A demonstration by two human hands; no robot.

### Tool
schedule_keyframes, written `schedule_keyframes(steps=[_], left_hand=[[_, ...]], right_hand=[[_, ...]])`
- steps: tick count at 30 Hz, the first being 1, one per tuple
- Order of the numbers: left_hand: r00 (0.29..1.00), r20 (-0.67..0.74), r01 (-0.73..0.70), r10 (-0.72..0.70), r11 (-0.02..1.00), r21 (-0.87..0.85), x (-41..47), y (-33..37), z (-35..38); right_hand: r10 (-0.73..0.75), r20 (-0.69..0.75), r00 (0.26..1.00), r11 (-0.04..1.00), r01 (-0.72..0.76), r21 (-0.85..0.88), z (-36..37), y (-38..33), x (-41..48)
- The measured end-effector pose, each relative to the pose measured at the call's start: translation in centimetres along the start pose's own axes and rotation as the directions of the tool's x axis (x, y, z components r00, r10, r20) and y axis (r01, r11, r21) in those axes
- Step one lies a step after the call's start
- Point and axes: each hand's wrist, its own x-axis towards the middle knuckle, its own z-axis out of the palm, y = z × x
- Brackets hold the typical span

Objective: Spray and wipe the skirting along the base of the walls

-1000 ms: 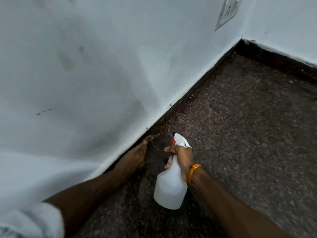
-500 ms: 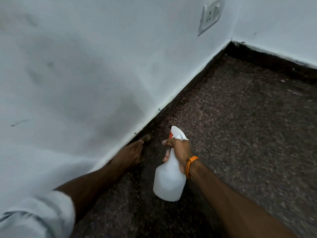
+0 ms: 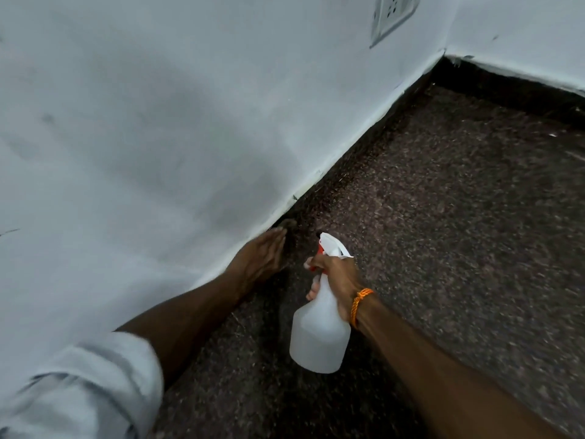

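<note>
The dark skirting (image 3: 367, 163) runs along the base of the white wall (image 3: 158, 122) towards the corner. My left hand (image 3: 262, 258) lies flat against the skirting with straight fingers. A blurred dark brown piece, perhaps a cloth (image 3: 287, 224), shows just past the fingertips. My right hand (image 3: 338, 277) grips the neck of a white spray bottle (image 3: 319, 337), with a finger on its red trigger. The nozzle points at the skirting close to the left hand. An orange band sits on my right wrist.
A wall socket (image 3: 394, 17) is set in the wall near the corner. A second stretch of dark skirting (image 3: 512, 90) runs under the back wall. Dark speckled floor (image 3: 459, 232) spreads out to the right.
Both hands have moved along the wall towards the corner. The left hand has slid forward on the skirting and the bottle has followed beside it.
</note>
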Motion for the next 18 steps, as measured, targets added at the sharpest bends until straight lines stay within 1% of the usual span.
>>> schedule_keyframes(steps=[1,2,3,4,5,6,7,8,9,10,13,15,18], left_hand=[[0.996,-0.080,0.022,-0.027,0.998,-0.064,2.3,-1.1,-1.3],[0.991,-0.113,0.052,-0.064,0.993,-0.109,4.2,-2.7,-2.2],[0.995,-0.074,0.046,-0.063,0.978,-0.204,5.9,-2.9,-1.4],[0.998,-0.025,0.053,-0.061,0.969,-0.240,6.2,-3.6,-1.5],[0.999,0.006,0.047,-0.046,0.986,-0.159,5.5,-2.6,-0.6],[1.000,-0.010,0.002,-0.003,0.998,-0.066,3.8,-0.7,1.2],[1.000,-0.024,-0.021,0.019,0.996,-0.084,2.5,0.8,2.5],[1.000,-0.008,-0.030,0.030,0.990,-0.134,1.3,1.7,3.1],[1.000,0.010,-0.007,0.009,0.980,-0.196,0.5,2.1,3.0],[0.999,0.035,0.008,0.000,0.975,-0.224,0.6,1.7,2.6],[0.998,0.036,-0.038,0.044,0.986,-0.160,3.4,-1.3,-0.8],[0.993,0.120,0.046,-0.017,0.969,-0.243,6.3,-3.3,-2.2],[0.979,0.195,0.105,-0.062,0.970,-0.219,9.7,-6.1,-4.4]], right_hand=[[0.002,0.003,1.000,1.000,-0.002,-0.001,-0.2,-0.2,0.5],[0.000,0.003,1.000,1.000,0.000,-0.005,-0.4,-0.5,1.0],[-0.009,0.003,1.000,1.000,0.009,-0.002,-0.6,-0.9,1.4],[-0.014,-0.004,1.000,1.000,0.014,0.010,-1.0,-1.5,1.8],[-0.014,-0.011,1.000,1.000,0.015,0.025,-1.3,-1.9,2.2],[-0.012,-0.018,1.000,0.999,0.012,0.031,-1.4,-2.1,2.3],[-0.005,-0.014,1.000,1.000,0.006,0.029,-1.9,-2.7,2.5],[0.001,-0.008,1.000,1.000,-0.001,0.018,-2.5,-3.3,2.6],[0.007,-0.002,1.000,1.000,-0.007,-0.009,-3.0,-3.8,2.6],[0.002,-0.003,1.000,0.999,-0.002,-0.032,-3.5,-4.2,2.7],[-0.003,-0.008,1.000,0.996,0.002,-0.085,-4.0,-5.6,2.5],[0.006,-0.001,1.000,0.994,-0.007,-0.110,-4.4,-6.8,2.2],[0.001,0.032,0.999,0.992,0.003,-0.125,-5.3,-8.6,1.5]])
